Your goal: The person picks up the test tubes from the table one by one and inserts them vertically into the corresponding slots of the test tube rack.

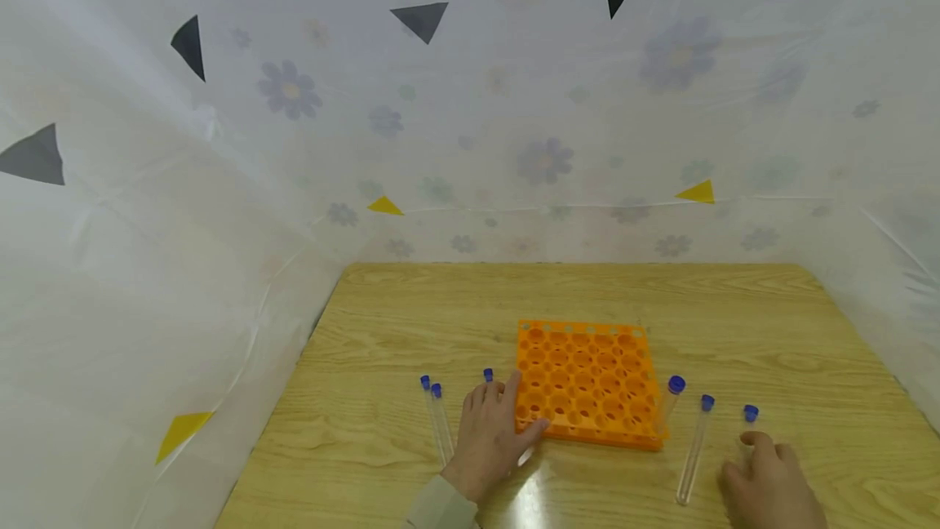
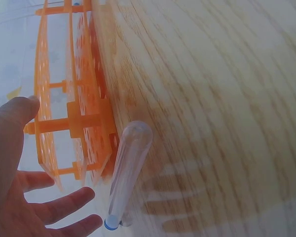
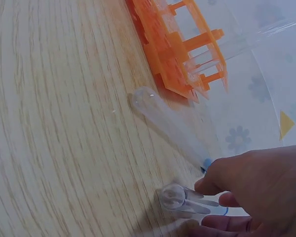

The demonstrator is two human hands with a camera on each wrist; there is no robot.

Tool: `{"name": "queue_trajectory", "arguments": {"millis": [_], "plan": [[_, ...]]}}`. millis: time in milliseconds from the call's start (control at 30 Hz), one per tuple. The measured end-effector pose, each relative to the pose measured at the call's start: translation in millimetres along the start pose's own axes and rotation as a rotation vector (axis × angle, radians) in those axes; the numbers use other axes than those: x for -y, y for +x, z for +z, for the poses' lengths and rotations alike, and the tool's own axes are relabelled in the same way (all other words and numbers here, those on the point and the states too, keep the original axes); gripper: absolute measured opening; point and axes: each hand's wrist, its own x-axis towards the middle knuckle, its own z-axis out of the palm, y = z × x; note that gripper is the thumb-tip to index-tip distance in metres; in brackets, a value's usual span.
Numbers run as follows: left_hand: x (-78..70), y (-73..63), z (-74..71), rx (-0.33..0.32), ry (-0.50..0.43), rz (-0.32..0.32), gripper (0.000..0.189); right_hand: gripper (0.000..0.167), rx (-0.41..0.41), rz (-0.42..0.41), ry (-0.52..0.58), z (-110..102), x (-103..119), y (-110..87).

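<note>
An orange tube rack [image 1: 583, 382] stands on the table, mostly with bare holes. My left hand [image 1: 490, 431] rests at its near left corner, thumb along the front edge and fingers loosely extended by the left side. Beneath that hand lies a clear test tube [image 2: 129, 163] with a blue cap, partly hidden in the head view. My right hand [image 1: 771, 484], blurred, is low at the right. Its thumb and curled fingers are around another blue-capped test tube [image 3: 175, 197]. One more capped tube [image 1: 676, 386] leans upright in the rack's front right corner.
Between the rack and my right hand lies a capped tube [image 1: 693, 455]. Two more capped tubes [image 1: 442, 423] lie side by side left of my left hand. A white flowered sheet [image 1: 470, 145] walls the wooden table [image 1: 411, 300] at the back and sides.
</note>
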Motion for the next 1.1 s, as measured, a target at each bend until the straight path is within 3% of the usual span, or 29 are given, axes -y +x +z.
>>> {"name": "queue_trajectory", "arguments": {"millis": [200,767,1000,1100], "plan": [[-0.2,-0.3,-0.5,-0.01,0.009,0.005,0.077,0.072,0.05,0.007,-0.01,-0.5,-1.3,3.7],[0.3,-0.1,1.1,0.002,-0.009,-0.003,0.077,0.082,0.08,0.018,-0.069,2.0,-7.2,11.5],[0.0,-0.5,0.9,-0.011,-0.002,0.005,0.077,0.072,0.078,0.032,0.011,-2.7,-3.6,5.2],[0.2,-0.8,1.1,-0.02,0.007,0.009,0.076,0.07,0.04,0.019,0.039,-5.5,-0.2,3.2]]}}
